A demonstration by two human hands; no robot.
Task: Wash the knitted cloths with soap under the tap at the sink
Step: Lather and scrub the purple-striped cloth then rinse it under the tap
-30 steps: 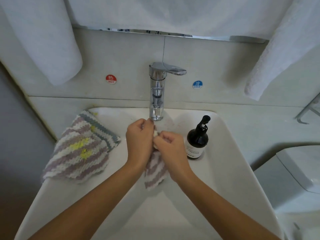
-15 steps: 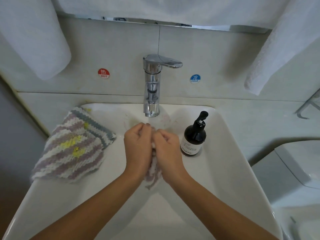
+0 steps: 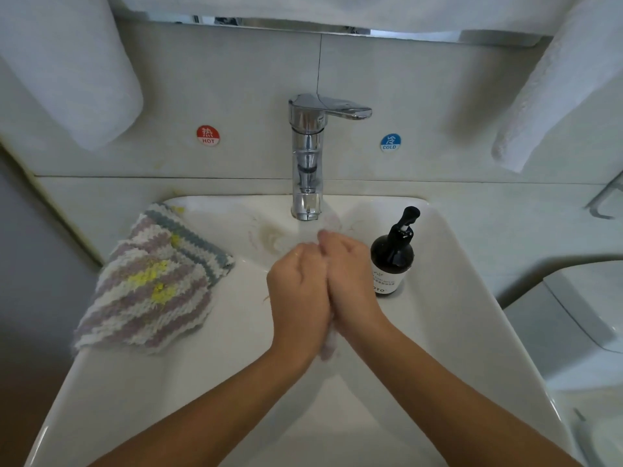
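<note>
My left hand (image 3: pixel 298 298) and my right hand (image 3: pixel 350 281) are pressed together over the white sink (image 3: pixel 209 382), just below the chrome tap (image 3: pixel 307 153). Both grip a striped knitted cloth (image 3: pixel 328 347) squeezed between them; only a small pale end shows under the wrists. Several more striped knitted cloths (image 3: pixel 151 284), pink, white, grey and yellow, lie stacked on the sink's left rim. A dark soap pump bottle (image 3: pixel 392 257) stands right beside my right hand.
White towels hang at the upper left (image 3: pixel 70 69) and upper right (image 3: pixel 553 96). Red HOT (image 3: pixel 208 135) and blue COLD (image 3: pixel 390 142) stickers flank the tap. A white toilet lid (image 3: pixel 586 315) sits at the right.
My hands have closed tighter together around the cloth, so less of it hangs out below. The right hand has slid forward past the left.
</note>
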